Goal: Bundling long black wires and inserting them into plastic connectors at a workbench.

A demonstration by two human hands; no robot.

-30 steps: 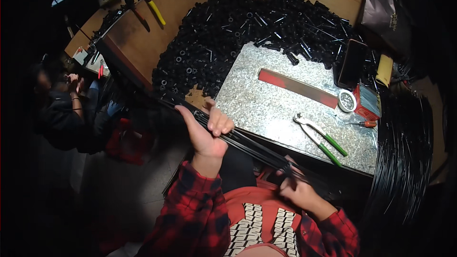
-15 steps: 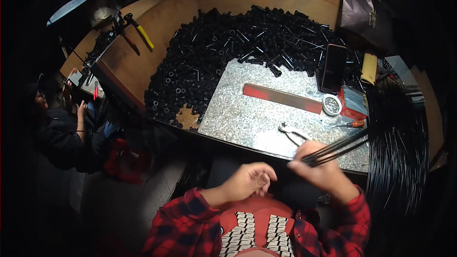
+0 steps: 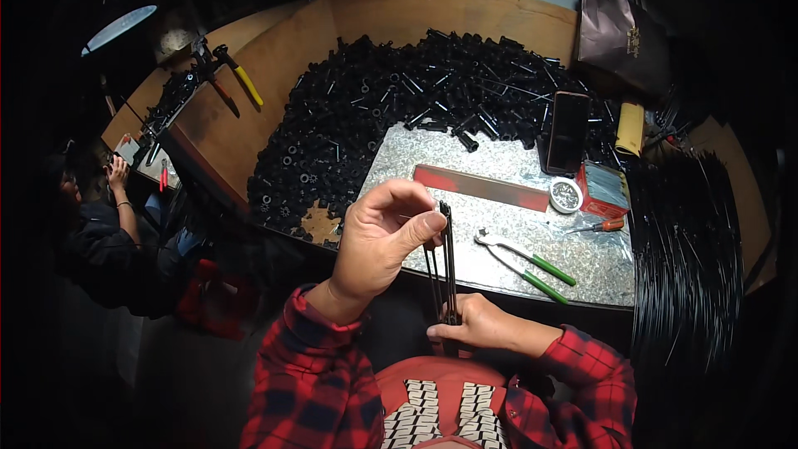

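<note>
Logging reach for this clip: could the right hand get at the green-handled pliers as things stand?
Probably yes: the green-handled pliers lie near the right hand with nothing over them, though it would likely need to release the black rods.

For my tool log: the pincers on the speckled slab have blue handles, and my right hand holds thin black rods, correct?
Not quite: the head view shows green handles, not blue, on the pincers. They do lie on the speckled slab, and your right hand holds thin black rods.
</note>
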